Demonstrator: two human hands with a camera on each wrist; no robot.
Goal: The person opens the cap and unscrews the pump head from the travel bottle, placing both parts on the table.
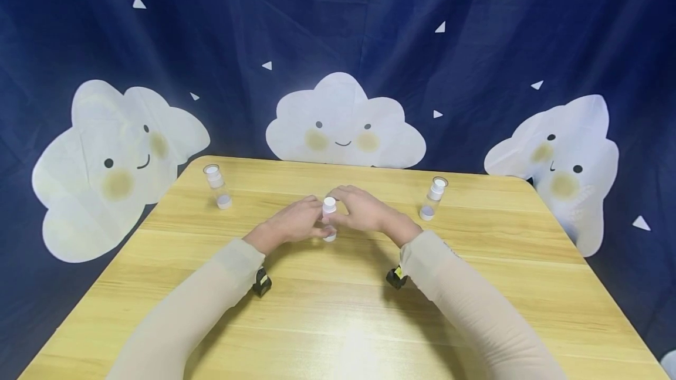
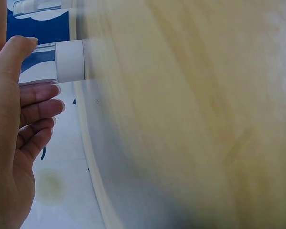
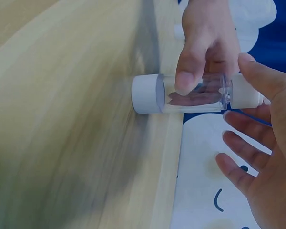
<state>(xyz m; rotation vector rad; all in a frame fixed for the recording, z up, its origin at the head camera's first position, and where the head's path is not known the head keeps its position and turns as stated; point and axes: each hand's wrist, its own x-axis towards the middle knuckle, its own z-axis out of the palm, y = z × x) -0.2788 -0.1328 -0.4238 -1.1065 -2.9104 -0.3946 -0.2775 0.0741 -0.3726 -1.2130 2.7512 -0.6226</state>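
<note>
The bottle stands upright at the middle of the bench, its white base on the wood and a clear body above, between the two hands. From nine o'clock comes the left hand, its grip closed on the clear body, thumb on one side and fingers on the other. From about three o'clock the right hand reaches in, its grip narrowed about the white top, thumb and forefinger on opposite sides, the other fingers loosely spread. Well apart from this bottle, the left bottle stands towards half past nine and the right bottle just before three. A blue curtain with white clouds hangs beyond the bench at twelve o'clock.
</note>
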